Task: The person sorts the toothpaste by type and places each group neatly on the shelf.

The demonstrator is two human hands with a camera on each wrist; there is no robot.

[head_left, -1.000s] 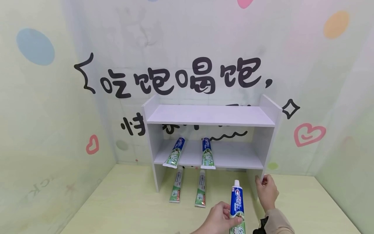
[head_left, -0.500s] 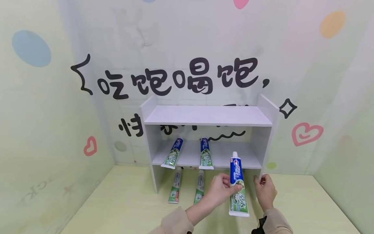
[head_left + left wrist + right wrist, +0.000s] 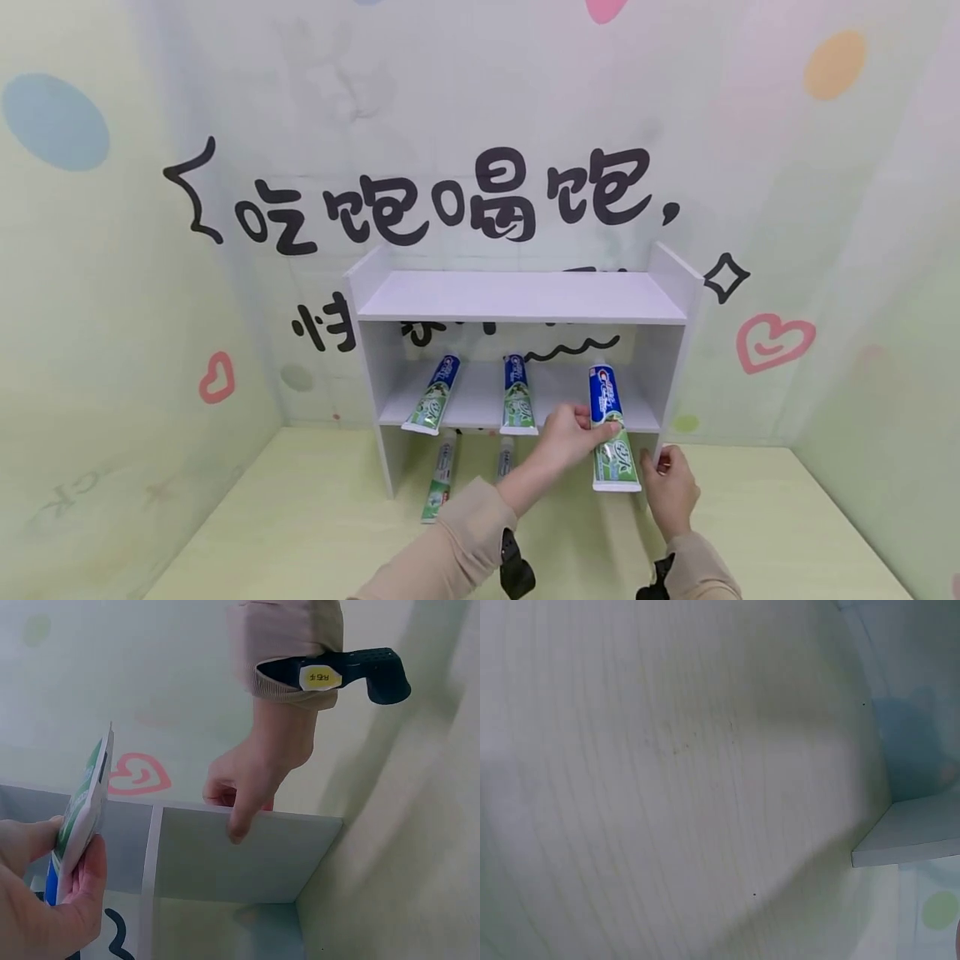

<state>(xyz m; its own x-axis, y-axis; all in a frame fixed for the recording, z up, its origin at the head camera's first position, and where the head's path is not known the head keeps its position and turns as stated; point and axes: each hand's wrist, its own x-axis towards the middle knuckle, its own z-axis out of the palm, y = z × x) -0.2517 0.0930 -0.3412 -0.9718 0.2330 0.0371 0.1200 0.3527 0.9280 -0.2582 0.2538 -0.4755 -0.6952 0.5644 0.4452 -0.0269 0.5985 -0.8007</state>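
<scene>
My left hand (image 3: 564,435) pinches a blue-and-green toothpaste tube (image 3: 617,465) between thumb and fingers, cap end pointing toward the wall. The tube's front half overlaps the right part of the rack's middle shelf in the head view. In the left wrist view the same tube (image 3: 81,804) shows edge-on. Low on the right side panel of the white shelf rack (image 3: 671,358), my right hand (image 3: 671,490) grips the board, thumb on its inner face in the left wrist view. Two matching tubes, one left (image 3: 433,396) and one central (image 3: 517,396), lie on the middle shelf.
Beneath the middle shelf, two white-and-green toothpaste tubes lie on the table (image 3: 262,517): a left one (image 3: 438,483) and another (image 3: 506,457) partly hidden by my left arm. The rack's top shelf (image 3: 517,296) stands before a printed wall (image 3: 450,100).
My left hand has carried the toothpaste tube up and forward from near the table's front to the middle shelf's right part. My right hand keeps its grip on the rack.
</scene>
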